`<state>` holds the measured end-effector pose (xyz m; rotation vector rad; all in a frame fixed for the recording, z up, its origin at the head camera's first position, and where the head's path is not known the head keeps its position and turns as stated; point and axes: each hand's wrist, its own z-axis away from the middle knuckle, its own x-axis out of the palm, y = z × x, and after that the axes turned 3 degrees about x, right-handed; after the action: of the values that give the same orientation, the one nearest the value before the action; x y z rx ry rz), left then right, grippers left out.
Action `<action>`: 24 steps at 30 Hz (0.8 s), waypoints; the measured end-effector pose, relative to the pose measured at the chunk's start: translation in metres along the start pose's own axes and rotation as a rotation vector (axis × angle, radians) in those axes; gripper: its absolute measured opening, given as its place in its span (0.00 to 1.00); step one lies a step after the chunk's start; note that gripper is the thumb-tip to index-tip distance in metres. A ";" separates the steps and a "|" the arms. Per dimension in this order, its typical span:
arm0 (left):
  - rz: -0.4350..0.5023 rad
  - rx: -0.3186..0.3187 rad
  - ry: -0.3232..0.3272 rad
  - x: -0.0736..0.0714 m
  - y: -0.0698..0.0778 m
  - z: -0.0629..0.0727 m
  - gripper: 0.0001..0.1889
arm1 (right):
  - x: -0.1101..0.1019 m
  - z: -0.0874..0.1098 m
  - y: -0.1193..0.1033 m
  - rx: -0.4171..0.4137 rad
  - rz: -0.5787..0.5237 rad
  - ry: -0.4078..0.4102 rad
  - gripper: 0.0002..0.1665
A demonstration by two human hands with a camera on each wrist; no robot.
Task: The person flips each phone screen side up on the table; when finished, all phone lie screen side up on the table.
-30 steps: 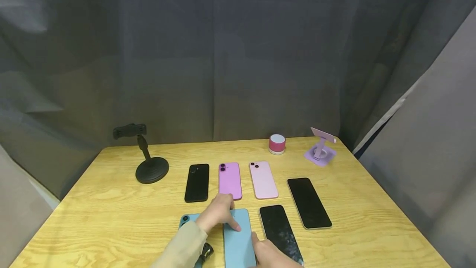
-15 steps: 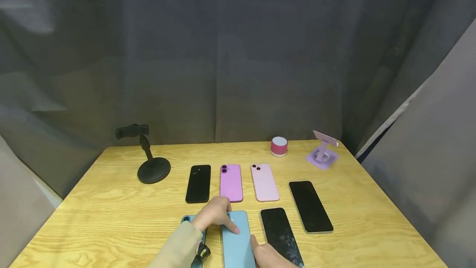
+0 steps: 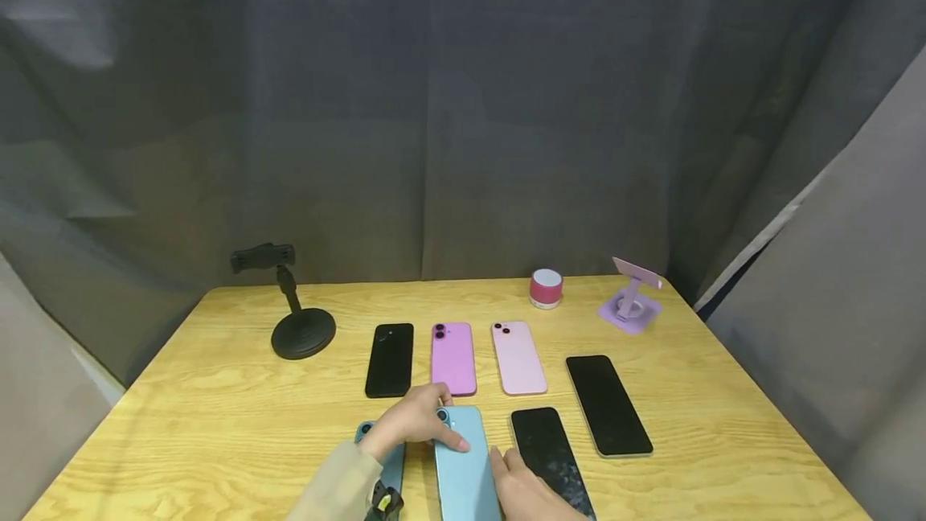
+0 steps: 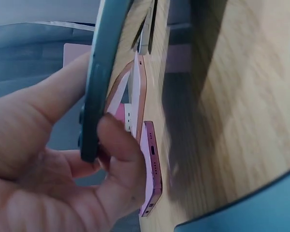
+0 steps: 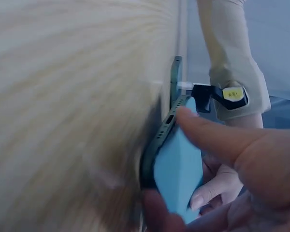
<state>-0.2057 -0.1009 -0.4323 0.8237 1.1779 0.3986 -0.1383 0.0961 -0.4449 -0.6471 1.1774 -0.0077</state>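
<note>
A light blue smartphone (image 3: 469, 479) is tilted up off the wooden table, back side up, its camera at the far left corner. My left hand (image 3: 414, 418) pinches that far end, thumb on the back and fingers curled beneath, as the left wrist view shows at the phone's edge (image 4: 97, 82). At the near end my right hand (image 3: 531, 495) holds the phone by its corners; in the right wrist view a fingertip (image 5: 187, 115) touches the edge beside the charging port. Under my left forearm lies a second blue smartphone (image 3: 394, 469), partly hidden by the wrist.
A black phone (image 3: 390, 360), a purple phone (image 3: 453, 358) and a pink phone (image 3: 519, 358) form a row behind. Two dark-screened phones, one nearer (image 3: 551, 457) and one farther (image 3: 609, 406), lie right. Behind stand a black phone stand (image 3: 304, 332), pink cylinder (image 3: 546, 289) and purple stand (image 3: 630, 304).
The light blue phone has risen from the table, its far end tilting up in my left hand. My right fingers have shifted slightly along its right side. The head view has moved a little.
</note>
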 end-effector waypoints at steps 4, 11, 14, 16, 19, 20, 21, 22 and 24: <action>0.053 0.011 0.027 0.001 0.000 0.004 0.23 | -0.001 -0.005 -0.008 0.058 -0.050 -0.048 0.56; 0.099 -0.016 0.061 0.002 0.002 0.010 0.22 | 0.002 -0.012 -0.020 0.162 -0.125 -0.054 0.65; 0.118 -0.010 0.070 0.003 0.004 0.012 0.21 | 0.003 -0.014 -0.023 0.167 -0.152 -0.043 0.68; 0.123 0.003 0.077 0.004 0.006 0.014 0.22 | 0.003 -0.016 -0.024 0.159 -0.174 -0.040 0.68; 0.096 0.016 0.102 0.006 0.009 0.016 0.30 | 0.001 -0.017 -0.026 0.140 -0.212 -0.031 0.66; 0.081 0.024 0.116 0.006 0.010 0.016 0.33 | 0.001 -0.017 -0.027 0.135 -0.227 -0.026 0.65; 0.064 0.030 0.129 0.006 0.010 0.017 0.35 | 0.001 -0.018 -0.028 0.128 -0.243 -0.020 0.64; 0.048 0.038 0.142 0.007 0.011 0.018 0.37 | 0.001 -0.018 -0.028 0.122 -0.258 -0.013 0.63; 0.052 0.064 0.155 0.007 0.010 0.018 0.33 | 0.000 -0.018 -0.029 0.102 -0.298 -0.002 0.59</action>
<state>-0.1855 -0.0957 -0.4272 0.8925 1.3202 0.4760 -0.1445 0.0639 -0.4352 -0.7265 1.0627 -0.3165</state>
